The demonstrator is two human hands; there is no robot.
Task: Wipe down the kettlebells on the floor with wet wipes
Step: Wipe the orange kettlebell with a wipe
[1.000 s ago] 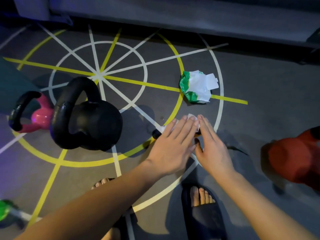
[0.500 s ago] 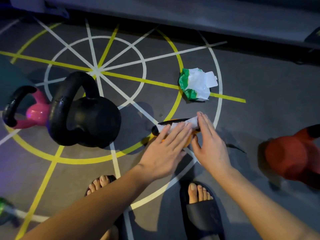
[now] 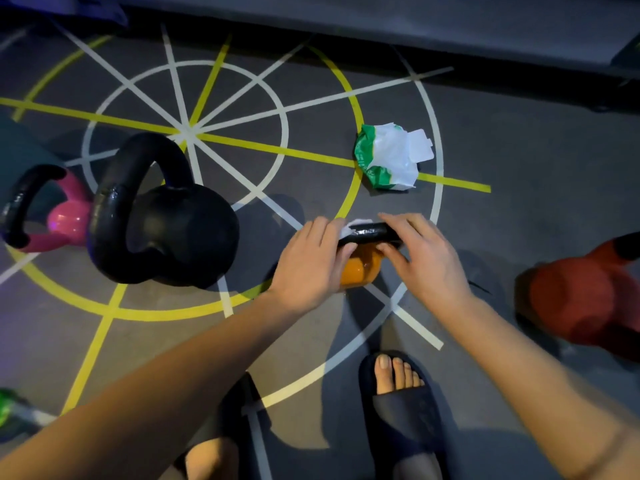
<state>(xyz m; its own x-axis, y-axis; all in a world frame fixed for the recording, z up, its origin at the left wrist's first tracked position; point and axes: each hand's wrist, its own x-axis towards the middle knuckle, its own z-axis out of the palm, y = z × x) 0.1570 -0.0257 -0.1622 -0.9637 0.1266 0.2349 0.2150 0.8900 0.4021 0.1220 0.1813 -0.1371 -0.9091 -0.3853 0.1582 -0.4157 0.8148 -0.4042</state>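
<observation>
A small orange kettlebell [image 3: 358,268] with a black handle stands on the floor in front of me. My left hand [image 3: 311,261] grips the left end of its handle with a white wet wipe [image 3: 349,227] pressed against the bar. My right hand [image 3: 422,258] is closed over the handle's right end. A big black kettlebell [image 3: 162,220] lies to the left, with a pink kettlebell [image 3: 64,216] behind it. A red kettlebell [image 3: 585,299] sits at the right edge. The green and white wet wipe pack [image 3: 389,155] lies open beyond my hands.
The grey floor [image 3: 519,168] carries white and yellow circle and spoke lines. My feet in dark slides [image 3: 405,414] stand just below the orange kettlebell. A green object [image 3: 5,407] shows at the lower left edge. A dark raised ledge [image 3: 381,15] runs along the far side.
My hands went from lying flat over the wipe to curling around the handle, the left sliding leftward. The orange body and black handle have come into view between them.
</observation>
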